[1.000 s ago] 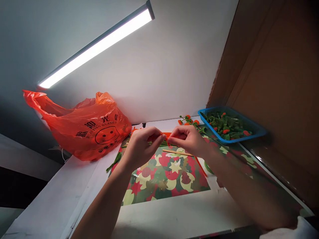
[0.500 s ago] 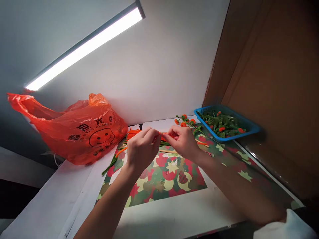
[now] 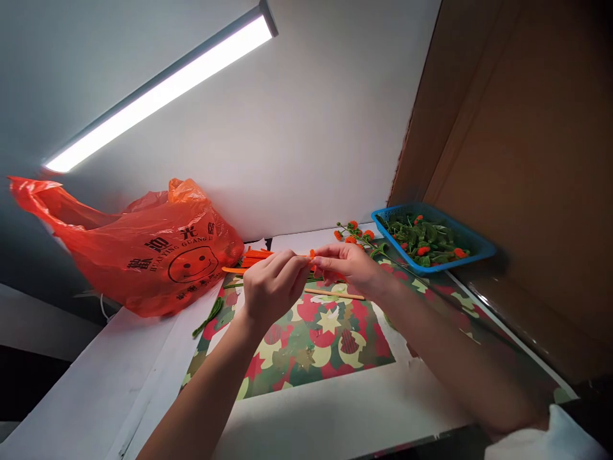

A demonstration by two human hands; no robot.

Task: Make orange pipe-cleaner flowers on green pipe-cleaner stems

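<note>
Between my two hands, above the patterned sheet, is an orange pipe cleaner point(image 3: 312, 254) with a small bent bit showing at the fingertips. My left hand point(image 3: 272, 281) is closed around it, and its long tail sticks out to the left. The thumb and fingers of my right hand point(image 3: 351, 266) pinch the bent end, almost touching the left fingertips. Behind the left hand lies a bundle of orange pipe cleaners point(image 3: 253, 258), partly hidden. A thin wooden stick point(image 3: 338, 294) rests on the sheet below the hands.
A red plastic bag point(image 3: 143, 255) stands at left. Green pipe cleaners point(image 3: 211, 318) lie on the table's left. At right is a blue basket point(image 3: 435, 268) with green leaves and orange blooms; beside it lies a stem with orange flowers point(image 3: 352, 235). The camouflage-patterned sheet point(image 3: 306, 358) covers the table.
The orange piece between my fingertips now shows a bent, upright bit. The pipe cleaner's tail has swung up at left. My right hand has turned, its fingers more outstretched.
</note>
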